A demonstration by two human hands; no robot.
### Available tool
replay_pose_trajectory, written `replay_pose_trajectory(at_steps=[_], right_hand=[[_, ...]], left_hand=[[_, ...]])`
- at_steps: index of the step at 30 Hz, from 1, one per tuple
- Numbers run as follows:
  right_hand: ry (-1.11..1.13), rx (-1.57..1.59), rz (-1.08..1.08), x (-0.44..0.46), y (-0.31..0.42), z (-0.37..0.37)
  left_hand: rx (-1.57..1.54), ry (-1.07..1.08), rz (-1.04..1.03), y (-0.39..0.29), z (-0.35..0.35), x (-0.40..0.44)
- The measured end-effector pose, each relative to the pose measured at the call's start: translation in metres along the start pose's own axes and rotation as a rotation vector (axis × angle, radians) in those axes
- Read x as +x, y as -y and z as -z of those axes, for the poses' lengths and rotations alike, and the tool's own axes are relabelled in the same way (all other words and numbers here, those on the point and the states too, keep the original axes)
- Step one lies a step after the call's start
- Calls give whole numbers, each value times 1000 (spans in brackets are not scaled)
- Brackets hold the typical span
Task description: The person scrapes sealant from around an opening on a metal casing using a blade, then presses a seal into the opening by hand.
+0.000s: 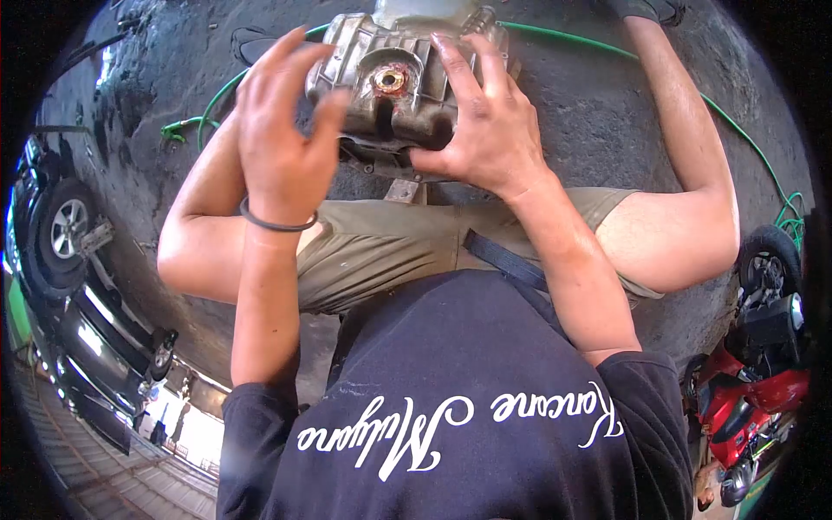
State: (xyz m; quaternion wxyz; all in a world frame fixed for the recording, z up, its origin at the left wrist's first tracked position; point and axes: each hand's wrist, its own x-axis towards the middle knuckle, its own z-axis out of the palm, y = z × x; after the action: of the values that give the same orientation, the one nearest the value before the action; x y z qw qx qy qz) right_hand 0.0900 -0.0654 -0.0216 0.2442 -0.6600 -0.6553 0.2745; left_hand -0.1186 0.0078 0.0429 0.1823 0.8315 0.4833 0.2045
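A greasy cast-metal housing (412, 108), ribbed and worn, sits on the floor between my legs. In its upper face is a round hole with a brassy ring (389, 81), reddish grime around it. My right hand (490, 121) spans the housing's right side, fingers on the top and thumb along the near edge. My left hand (290, 130) is at the left side, slightly blurred, its fingers and thumb spread apart. Whether its fingertips touch the metal I cannot tell. A pale, translucent object (425, 10) stands behind the housing, cut off by the frame.
A green hose (576, 39) runs behind the housing and down the right side. Below the housing's near edge lies a small flat piece (406, 191). A black car (87, 321) stands at the left, a red motorcycle (737, 407) at the right, and a person's head shows near it.
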Motion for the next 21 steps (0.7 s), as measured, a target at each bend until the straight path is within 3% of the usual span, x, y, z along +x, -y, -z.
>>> replay_pose_trajectory(at_steps=[2,4,7,10,12,18,21], right_hand=[[10,-5,3,-1,1,0],[20,-7,1,-2,2,-1],[33,-5,-14,-2,2,0],[38,-13,-21,-3,2,0],[24,-7,-8,-3,1,0],[22,-19,-18,0,9,4],[16,-29,1,-2,8,2]], left_hand=[[145,108,-151,-9,-9,8],[207,138,-123,-11,-19,7],[-18,194,-211,-6,-24,10],[-183,157,-122,-2,-15,9],[-88,93,-95,1,-10,9],[32,246,-75,-8,-4,15],[-13,419,-221,8,3,29]])
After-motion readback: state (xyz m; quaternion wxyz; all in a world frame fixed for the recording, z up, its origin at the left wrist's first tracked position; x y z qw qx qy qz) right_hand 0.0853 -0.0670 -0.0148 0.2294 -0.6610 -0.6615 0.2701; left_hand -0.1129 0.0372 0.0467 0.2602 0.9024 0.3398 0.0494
